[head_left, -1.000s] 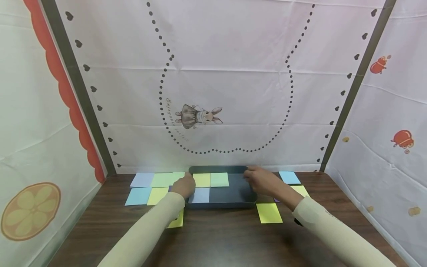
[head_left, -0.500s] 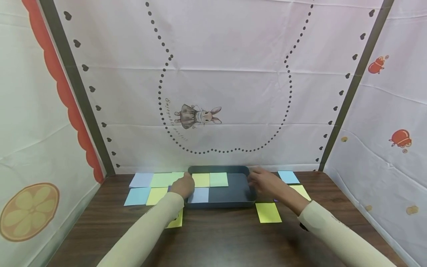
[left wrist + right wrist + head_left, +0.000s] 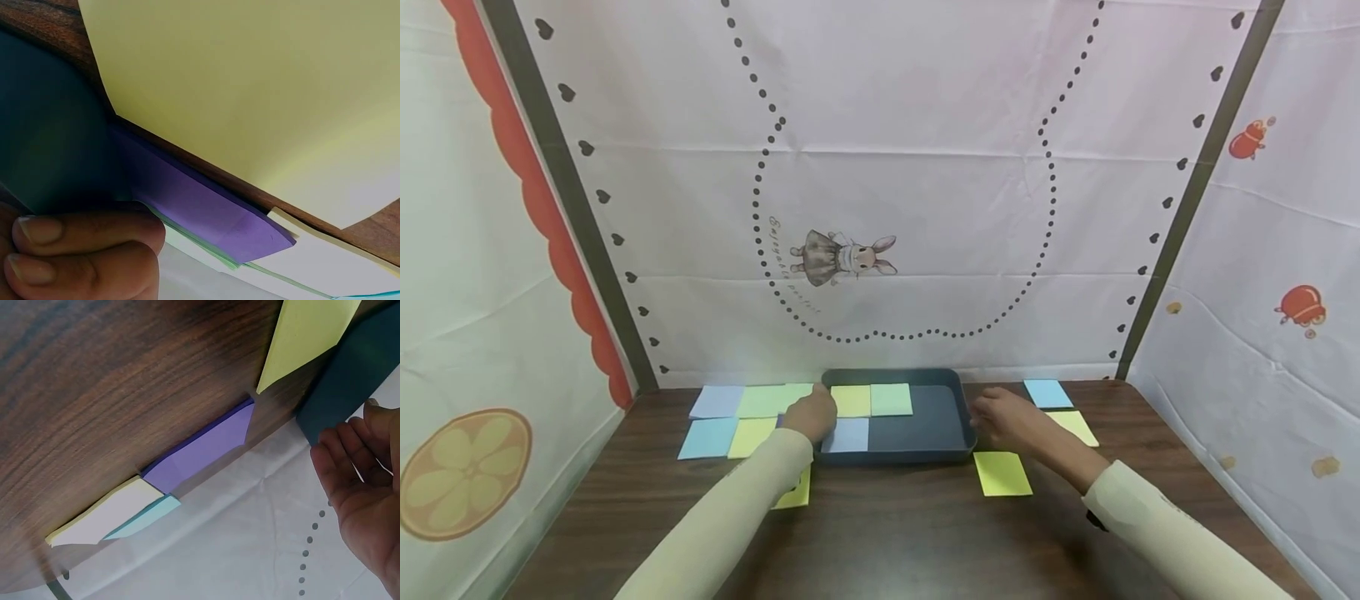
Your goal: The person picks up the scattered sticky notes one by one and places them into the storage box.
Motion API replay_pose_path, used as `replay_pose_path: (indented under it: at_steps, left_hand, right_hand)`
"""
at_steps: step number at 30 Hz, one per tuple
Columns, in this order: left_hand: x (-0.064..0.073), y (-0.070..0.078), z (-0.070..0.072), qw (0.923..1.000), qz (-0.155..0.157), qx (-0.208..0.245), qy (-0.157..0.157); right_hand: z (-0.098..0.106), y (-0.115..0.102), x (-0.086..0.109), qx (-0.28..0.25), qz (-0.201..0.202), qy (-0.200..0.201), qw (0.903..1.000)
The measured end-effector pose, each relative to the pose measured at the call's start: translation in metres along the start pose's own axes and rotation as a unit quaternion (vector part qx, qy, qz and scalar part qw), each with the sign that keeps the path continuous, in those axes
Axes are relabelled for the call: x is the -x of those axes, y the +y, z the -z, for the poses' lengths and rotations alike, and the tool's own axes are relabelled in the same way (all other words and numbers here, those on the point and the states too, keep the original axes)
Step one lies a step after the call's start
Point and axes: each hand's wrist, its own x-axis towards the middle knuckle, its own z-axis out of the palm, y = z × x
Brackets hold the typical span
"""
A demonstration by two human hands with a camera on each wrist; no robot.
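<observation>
A dark rectangular tray (image 3: pixel 922 433) lies near the back of the table. Inside are a yellow sticky note pad (image 3: pixel 852 401), a green pad (image 3: pixel 891 400) and a lavender pad (image 3: pixel 848 435), filling part of its left side. At the left wall, my left hand (image 3: pixel 812 414) grips the tray with curled fingers (image 3: pixel 94 269); its exact hold is partly hidden. My right hand (image 3: pixel 1006 417) is just outside the right wall, fingers loosely bent and holding nothing, as the right wrist view shows. A purple pad (image 3: pixel 194 194) lies by the left hand.
Left of the tray are blue (image 3: pixel 708 438), yellow (image 3: pixel 751 437), green (image 3: pixel 760 402) and lavender (image 3: pixel 718 401) pads. To the right are blue (image 3: pixel 1048 393), pale yellow (image 3: pixel 1072 426), bright yellow (image 3: pixel 1003 474) and purple pads (image 3: pixel 203 447). A white printed cloth (image 3: pixel 940 250) stands behind.
My right hand has come off the tray's right rim and moved rightward, its fingers loosening. My left hand stays at the left wall. The pads in the tray have not moved.
</observation>
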Motion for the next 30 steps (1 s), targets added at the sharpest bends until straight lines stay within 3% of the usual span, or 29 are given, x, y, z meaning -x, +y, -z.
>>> replay_pose_path:
  at_steps: [8,16,23,27,30]
  left_hand:
    - [-0.008,-0.005,-0.004,1.0,-0.008,0.003,0.004]
    - [0.007,0.003,0.007,0.9999,-0.003,0.011,-0.006]
    - [0.013,0.006,0.008,0.9997,0.004,0.018,-0.012]
    - [0.009,0.005,0.006,0.9998,0.006,0.013,-0.015]
    - [0.004,0.003,0.003,0.9999,0.004,0.006,-0.014]
  right_hand:
    - [0.003,0.001,0.006,-0.001,-0.011,-0.017,0.9998]
    - [0.005,0.002,0.018,-0.015,-0.015,-0.049,0.9986]
    - [0.003,0.002,0.032,-0.039,0.042,-0.072,0.9958]
    - [0.0,0.003,0.041,-0.036,0.072,-0.066,0.9945]
    - [-0.002,0.003,0.046,-0.041,0.074,-0.066,0.9943]
